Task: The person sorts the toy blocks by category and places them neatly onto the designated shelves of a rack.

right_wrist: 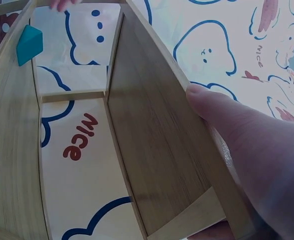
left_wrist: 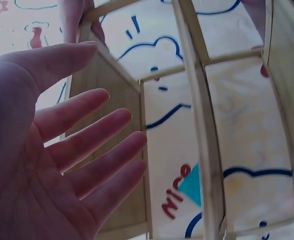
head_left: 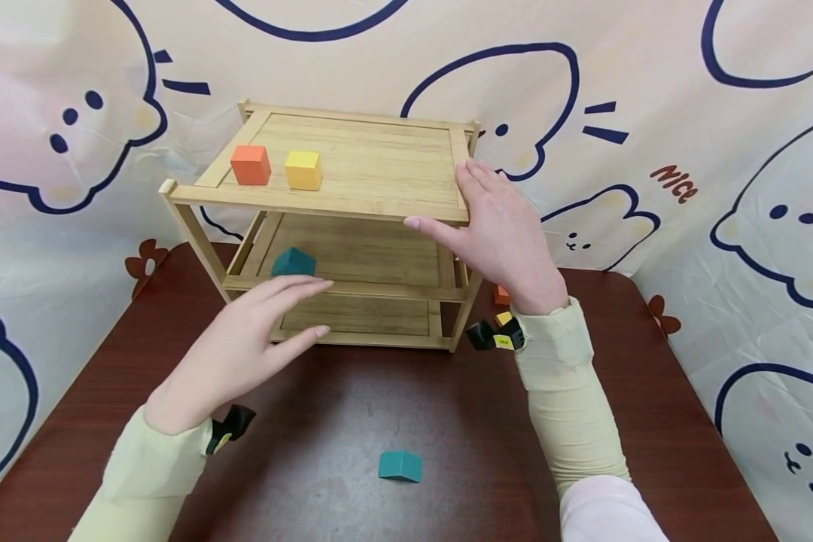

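Observation:
My right hand (head_left: 501,226) grips the front right corner of a three-tier wooden shelf (head_left: 379,205). Its thumb (right_wrist: 212,102) lies along the front edge, with the other fingers at the right side. My left hand (head_left: 244,342) is held before the shelf's left part, fingers extended and palm bare in the left wrist view. An orange cube (head_left: 250,165) and a yellow cube (head_left: 303,171) sit at the left of the top tier. Just beyond the left fingers, a teal block (head_left: 294,262) rests on the middle tier, its lower part hidden in the head view.
Another teal block (head_left: 400,467) lies on the dark brown table (head_left: 298,467) in front. Right of the shelf, an orange block (head_left: 501,295) and a yellow block (head_left: 503,318) are partly hidden by my right wrist. A cartoon-printed cloth (head_left: 650,68) hangs behind and beside the table.

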Tool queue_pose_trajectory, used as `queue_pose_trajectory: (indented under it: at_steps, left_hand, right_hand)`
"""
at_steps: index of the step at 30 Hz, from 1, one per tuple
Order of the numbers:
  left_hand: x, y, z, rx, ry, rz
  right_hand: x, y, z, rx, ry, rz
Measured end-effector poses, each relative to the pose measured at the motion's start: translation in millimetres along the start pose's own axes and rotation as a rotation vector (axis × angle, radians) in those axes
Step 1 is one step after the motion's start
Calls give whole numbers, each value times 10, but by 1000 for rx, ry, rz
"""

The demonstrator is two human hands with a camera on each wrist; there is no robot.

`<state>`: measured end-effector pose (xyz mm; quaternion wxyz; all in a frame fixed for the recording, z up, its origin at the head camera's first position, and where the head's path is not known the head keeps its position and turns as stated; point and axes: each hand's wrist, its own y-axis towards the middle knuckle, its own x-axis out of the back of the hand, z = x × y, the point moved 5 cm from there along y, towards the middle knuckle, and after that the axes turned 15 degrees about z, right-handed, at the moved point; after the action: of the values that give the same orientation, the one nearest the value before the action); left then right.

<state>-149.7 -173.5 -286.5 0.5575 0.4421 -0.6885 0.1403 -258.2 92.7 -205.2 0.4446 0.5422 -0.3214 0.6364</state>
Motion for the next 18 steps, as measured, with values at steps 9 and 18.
queue_pose_trajectory:
  at_steps: [9,18]
  left_hand:
    - [-278,44,-164,-44,-38,94]
    - [-458,124,-270,-88,-53,196]
  right_hand:
    - [-2,4,0,-6,-5,-1]
    - [0,2,0,3,-8,-11]
